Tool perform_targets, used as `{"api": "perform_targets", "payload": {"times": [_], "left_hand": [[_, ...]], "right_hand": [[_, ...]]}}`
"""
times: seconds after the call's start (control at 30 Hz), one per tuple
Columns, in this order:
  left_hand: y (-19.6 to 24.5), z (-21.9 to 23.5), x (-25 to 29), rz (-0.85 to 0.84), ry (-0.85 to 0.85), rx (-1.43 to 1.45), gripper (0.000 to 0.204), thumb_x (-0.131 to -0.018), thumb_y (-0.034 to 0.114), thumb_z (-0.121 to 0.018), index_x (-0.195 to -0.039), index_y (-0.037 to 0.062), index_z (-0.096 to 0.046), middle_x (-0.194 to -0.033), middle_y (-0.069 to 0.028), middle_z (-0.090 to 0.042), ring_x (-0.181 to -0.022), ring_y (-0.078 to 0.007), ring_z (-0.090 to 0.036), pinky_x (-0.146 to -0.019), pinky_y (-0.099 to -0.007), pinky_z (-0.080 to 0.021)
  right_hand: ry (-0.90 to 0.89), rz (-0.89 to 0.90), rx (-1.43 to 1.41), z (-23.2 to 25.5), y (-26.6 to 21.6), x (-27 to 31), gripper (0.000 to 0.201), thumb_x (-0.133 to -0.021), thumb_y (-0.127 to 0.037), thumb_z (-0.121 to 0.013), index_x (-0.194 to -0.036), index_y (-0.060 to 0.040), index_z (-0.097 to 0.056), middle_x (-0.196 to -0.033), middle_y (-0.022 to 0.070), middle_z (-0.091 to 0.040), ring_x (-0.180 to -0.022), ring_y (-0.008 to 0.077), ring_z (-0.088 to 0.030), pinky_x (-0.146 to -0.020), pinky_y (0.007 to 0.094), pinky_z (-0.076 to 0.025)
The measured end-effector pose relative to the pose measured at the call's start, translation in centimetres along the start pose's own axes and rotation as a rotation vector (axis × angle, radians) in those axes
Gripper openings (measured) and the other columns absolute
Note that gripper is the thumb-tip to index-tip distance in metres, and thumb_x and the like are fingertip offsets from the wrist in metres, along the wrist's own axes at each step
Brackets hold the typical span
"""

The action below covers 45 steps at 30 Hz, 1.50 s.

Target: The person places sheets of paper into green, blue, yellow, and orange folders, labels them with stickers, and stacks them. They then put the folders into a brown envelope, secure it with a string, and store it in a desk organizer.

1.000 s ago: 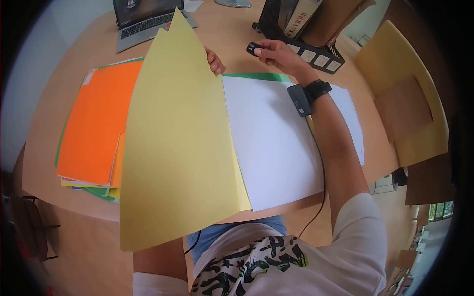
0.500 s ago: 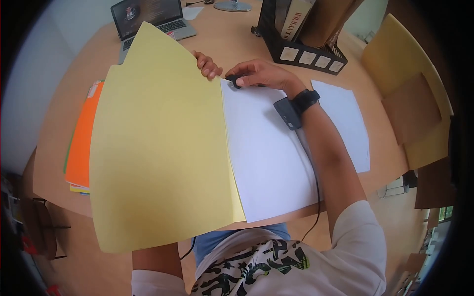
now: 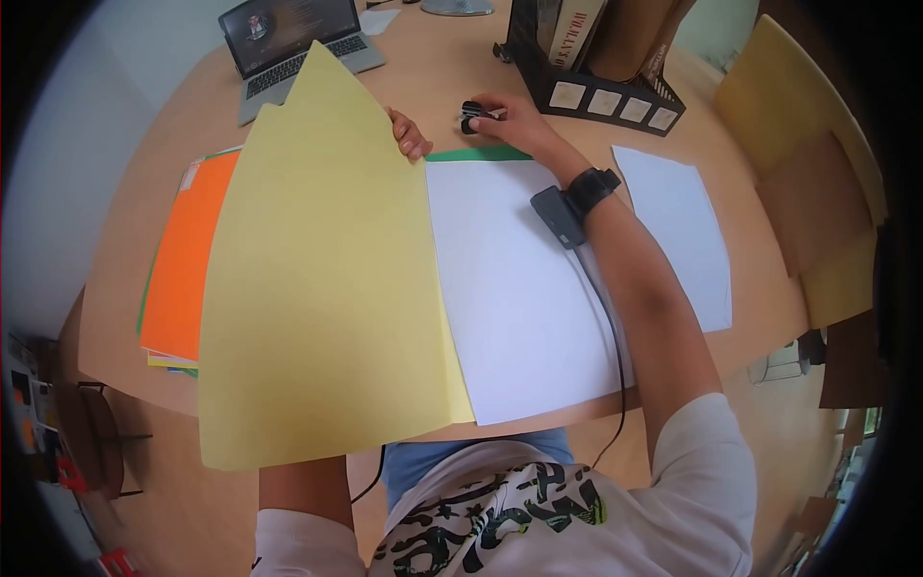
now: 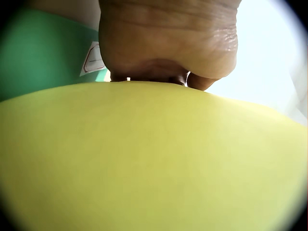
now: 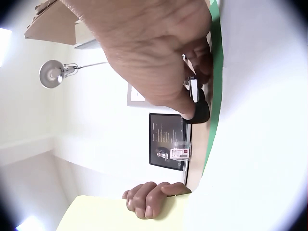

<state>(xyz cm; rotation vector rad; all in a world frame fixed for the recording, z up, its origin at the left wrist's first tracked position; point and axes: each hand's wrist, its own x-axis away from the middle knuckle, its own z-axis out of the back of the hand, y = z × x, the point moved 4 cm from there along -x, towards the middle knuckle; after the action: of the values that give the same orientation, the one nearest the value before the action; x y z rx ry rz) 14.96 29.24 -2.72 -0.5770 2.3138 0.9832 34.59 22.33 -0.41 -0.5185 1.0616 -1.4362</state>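
Note:
A yellow paper folder [image 3: 327,269] stands with its flap raised on the left. My left hand [image 3: 409,137] grips its top edge near the fold, fingers curled over it; the left wrist view shows mostly the yellow sheet [image 4: 154,154] under the palm. White paper [image 3: 519,298] lies to the right of the fold, with a green edge [image 3: 490,154] showing beyond its top. Just past that edge, my right hand [image 3: 519,123] holds a small black tool with silver metal parts [image 3: 471,113]. Its black end [image 5: 201,113] pokes out beyond my thumb in the right wrist view.
Orange and other coloured folders [image 3: 187,269] are stacked at the left, partly behind the yellow flap. A laptop [image 3: 288,48] sits at the back. A black file rack [image 3: 615,101] with books stands back right, and another white sheet [image 3: 678,240] lies at the right.
My right hand came down with the black tool to the paper's top edge, then moved back beyond it. The yellow flap swung left and then partly back, still in my left hand.

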Motion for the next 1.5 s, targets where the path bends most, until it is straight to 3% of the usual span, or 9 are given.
{"api": "perform_targets", "payload": {"times": [0.13, 0.33, 0.6, 0.87, 1.1, 1.2, 1.3, 1.37, 1.5], "left_hand": [[0.4, 1.8, 0.2, -0.028, 0.043, 0.001, 0.038, -0.1, 0.029, -0.03, -0.084, 0.0047, -0.054, -0.075, -0.0075, -0.056, -0.075, -0.0227, -0.054, -0.077, -0.0354, -0.039], [0.6, 1.0, -0.9, 0.037, -0.157, 0.035, 0.031, -0.091, 0.034, -0.049, -0.087, 0.0036, -0.056, -0.078, -0.0075, -0.058, -0.081, -0.0206, -0.057, -0.077, -0.0363, -0.04], [0.7, 1.0, -1.8, 0.119, -0.33, 0.046, 0.032, -0.089, 0.035, -0.053, -0.087, 0.0028, -0.056, -0.081, -0.0059, -0.058, -0.082, -0.0181, -0.056, -0.077, -0.0333, -0.04], [1.3, -4.0, -0.7, -0.075, 0.175, -0.222, 0.038, -0.092, 0.038, -0.048, -0.088, 0.002, -0.059, -0.077, -0.0046, -0.059, -0.072, -0.0153, -0.055, -0.066, -0.03, -0.041], [-0.5, -7.6, -0.2, 0.066, 0.808, -0.824, 0.043, -0.095, 0.04, -0.043, -0.089, 0.0012, -0.061, -0.074, -0.0034, -0.059, -0.063, -0.0129, -0.054, -0.057, -0.0271, -0.041], [-1.5, -6.1, -0.7, 0.007, 0.86, -1.026, 0.048, -0.096, 0.04, -0.041, -0.098, -0.0043, -0.06, -0.086, -0.0086, -0.063, -0.077, -0.0122, -0.055, -0.07, -0.0283, -0.044], [-1.9, -4.3, -1.3, -0.041, 0.75, -1.194, 0.044, -0.096, 0.04, -0.043, -0.09, -0.0005, -0.059, -0.076, -0.0023, -0.057, -0.07, -0.0107, -0.05, -0.065, -0.0262, -0.041], [-2.1, -4.5, -1.2, 0.066, 0.731, -1.291, 0.044, -0.095, 0.038, -0.044, -0.09, -0.0022, -0.059, -0.079, -0.0095, -0.061, -0.074, -0.0161, -0.055, -0.071, -0.0304, -0.044], [-2.7, -5.9, -1.2, 0.12, 0.665, -1.438, 0.029, -0.094, 0.029, -0.05, -0.088, 0.0017, -0.057, -0.073, 0.0, -0.05, -0.07, -0.0092, -0.044, -0.065, -0.0267, -0.039]], "right_hand": [[0.2, 0.342, 0.457, 0.5, -4.8, 1.0, 0.05, -0.071, -0.041, -0.073, -0.1, -0.0004, -0.066, -0.088, 0.0127, -0.062, -0.082, 0.0219, -0.058, -0.071, 0.0311, -0.048], [-0.442, 0.172, 0.348, -2.9, -7.5, 2.4, 0.037, -0.073, -0.037, -0.072, -0.075, -0.0018, -0.063, -0.071, 0.0063, -0.059, -0.068, 0.0169, -0.052, -0.06, 0.0307, -0.041], [-0.369, 0.155, 0.512, -5.0, -6.7, 2.6, 0.036, -0.075, -0.035, -0.07, -0.08, -0.0004, -0.063, -0.071, 0.0067, -0.06, -0.066, 0.0163, -0.053, -0.061, 0.0304, -0.042], [-0.36, 0.144, 0.557, -5.0, -5.4, 2.4, 0.037, -0.078, -0.036, -0.067, -0.083, 0.0001, -0.064, -0.075, 0.0108, -0.062, -0.07, 0.0164, -0.056, -0.065, 0.0306, -0.044], [-0.547, 0.345, 0.509, -2.5, -7.6, 3.1, 0.033, -0.085, -0.028, -0.057, -0.097, 0.0017, -0.066, -0.084, 0.0157, -0.065, -0.076, 0.0255, -0.06, -0.072, 0.0349, -0.047], [-0.472, 0.26, 0.499, 1.5, -10.6, 7.2, 0.032, -0.086, -0.024, -0.058, -0.103, 0.0027, -0.062, -0.091, 0.0162, -0.066, -0.082, 0.0237, -0.06, -0.077, 0.0339, -0.047], [-0.241, -0.011, 0.35, 6.2, -13.3, 14.6, 0.034, -0.087, -0.023, -0.057, -0.109, 0.0039, -0.058, -0.094, 0.0157, -0.065, -0.086, 0.0218, -0.06, -0.078, 0.0322, -0.047], [-0.106, -0.235, 0.015, 7.8, -13.4, 18.7, 0.036, -0.088, -0.022, -0.057, -0.112, 0.0046, -0.056, -0.097, 0.0154, -0.065, -0.089, 0.0205, -0.06, -0.08, 0.0311, -0.046], [0.056, -0.479, -0.681, 7.0, -12.4, 20.5, 0.041, -0.089, -0.021, -0.057, -0.12, 0.0062, -0.051, -0.102, 0.0147, -0.065, -0.094, 0.018, -0.06, -0.082, 0.0288, -0.046]]}}
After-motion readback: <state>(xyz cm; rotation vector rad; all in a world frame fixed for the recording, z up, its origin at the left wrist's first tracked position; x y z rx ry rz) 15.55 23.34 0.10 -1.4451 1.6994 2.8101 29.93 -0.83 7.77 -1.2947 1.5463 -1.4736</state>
